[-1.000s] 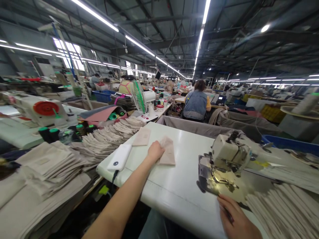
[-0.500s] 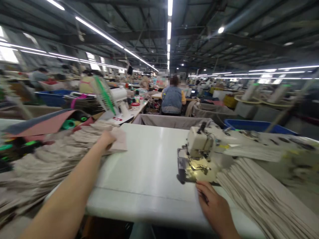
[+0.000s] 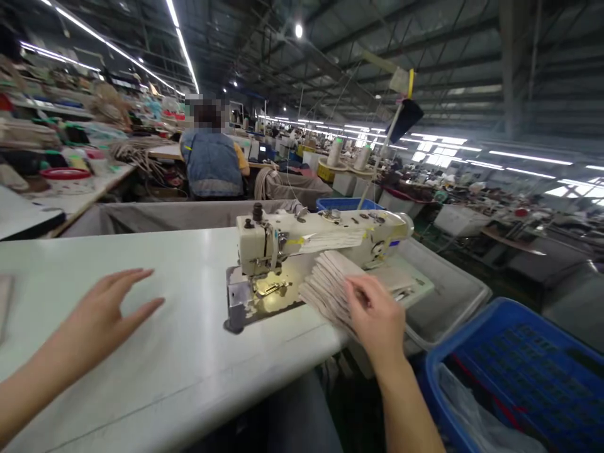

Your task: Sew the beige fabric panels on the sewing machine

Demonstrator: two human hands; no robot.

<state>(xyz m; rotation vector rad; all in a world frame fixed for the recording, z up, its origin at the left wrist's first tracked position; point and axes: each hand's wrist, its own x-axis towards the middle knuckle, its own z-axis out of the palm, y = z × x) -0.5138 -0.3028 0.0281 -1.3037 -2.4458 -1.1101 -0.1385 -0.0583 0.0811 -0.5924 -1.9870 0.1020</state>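
Moved: right hand, from machine's edge to fabric stack, now against its fingertips; fingers curled, grip cannot be told. Left hand: cloth released, fingers spread over table, leaving only right fingers at the stack

Readable text, brands, numbers: none.
- Machine, centre right of the frame: white strip along its arm, any print too small to read; blue panel near the arm's right end, characters illegible.
- Screen, upper centre, in the background: lit, content too small to read.
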